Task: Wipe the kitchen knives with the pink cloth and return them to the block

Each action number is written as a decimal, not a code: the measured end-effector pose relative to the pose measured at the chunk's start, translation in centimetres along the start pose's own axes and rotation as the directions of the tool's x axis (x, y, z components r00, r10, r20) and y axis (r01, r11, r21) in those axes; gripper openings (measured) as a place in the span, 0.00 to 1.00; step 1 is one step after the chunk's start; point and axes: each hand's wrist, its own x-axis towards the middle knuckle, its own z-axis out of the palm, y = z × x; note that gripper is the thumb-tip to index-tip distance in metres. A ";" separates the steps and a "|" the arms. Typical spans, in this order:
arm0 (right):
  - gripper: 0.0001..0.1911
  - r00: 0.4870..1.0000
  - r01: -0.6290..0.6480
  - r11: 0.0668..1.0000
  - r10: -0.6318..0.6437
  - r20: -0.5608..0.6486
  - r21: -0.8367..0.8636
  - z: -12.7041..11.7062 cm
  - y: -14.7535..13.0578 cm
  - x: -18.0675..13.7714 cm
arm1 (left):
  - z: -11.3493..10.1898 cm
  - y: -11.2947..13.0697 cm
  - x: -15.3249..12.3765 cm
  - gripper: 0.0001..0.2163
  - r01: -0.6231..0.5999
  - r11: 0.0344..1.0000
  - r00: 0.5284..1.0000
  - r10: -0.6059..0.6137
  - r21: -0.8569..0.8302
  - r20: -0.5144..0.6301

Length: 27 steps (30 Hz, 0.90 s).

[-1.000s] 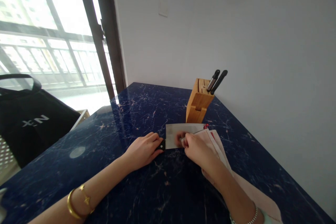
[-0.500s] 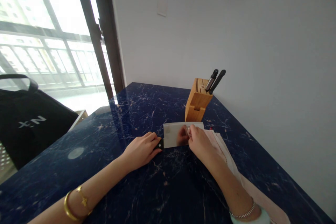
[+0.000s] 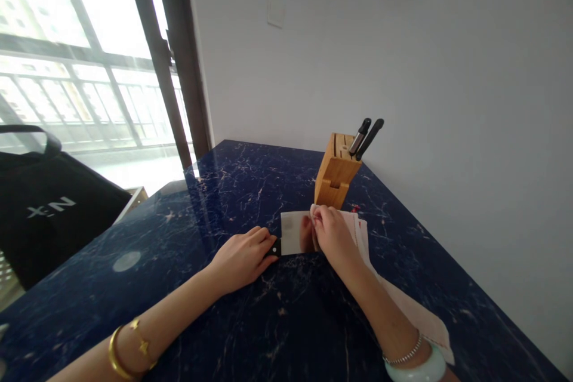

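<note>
A cleaver [image 3: 292, 233] with a broad shiny blade and black handle lies across the middle of the table. My left hand [image 3: 245, 258] is closed around its handle. Pinched in my right hand [image 3: 333, 233] is a pale pink cloth [image 3: 407, 307], pressed against the blade's upper part. The cloth trails under and beside my right forearm and hides the blade's right end. My right hand's reflection shows in the metal.
A wooden knife block [image 3: 335, 176] holding two black-handled tools [image 3: 369, 138] stands just behind the blade. The dark blue marbled table [image 3: 250, 179] meets a grey wall [image 3: 447, 101] on the right. A black bag [image 3: 54, 209] sits at left near the window.
My right hand has slid left and slightly up along the blade, drawing the cloth with it. My left hand stays on the handle, nearly still.
</note>
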 end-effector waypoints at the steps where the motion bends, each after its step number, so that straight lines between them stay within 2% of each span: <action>1: 0.06 1.000 -0.027 0.998 0.026 -0.014 -0.055 -0.1 0.5 0.1 | 0.0 0.1 0.0 0.14 0.007 1.000 1.000 -0.007 -0.001 0.000; 6: 0.05 0.987 -0.157 0.953 0.157 -0.021 -0.260 -1.2 2.8 0.0 | -0.4 0.2 -0.1 0.14 0.030 0.999 1.000 -0.030 -0.024 0.004; 12: 0.06 0.952 -0.235 0.931 0.278 0.127 -0.278 -1.4 4.1 0.2 | -0.6 -0.1 -0.2 0.14 0.048 0.998 0.999 -0.048 -0.033 0.011; 20: 0.07 0.939 -0.164 0.960 0.222 0.264 -0.226 -0.7 2.6 -0.6 | -0.7 -0.5 -0.2 0.15 0.093 0.995 0.996 -0.093 -0.028 0.011; 27: 0.08 0.903 -0.080 0.997 0.076 0.422 -0.009 -1.1 -0.7 -1.4 | -0.6 -1.1 -0.3 0.16 0.125 0.992 0.992 -0.124 -0.034 0.017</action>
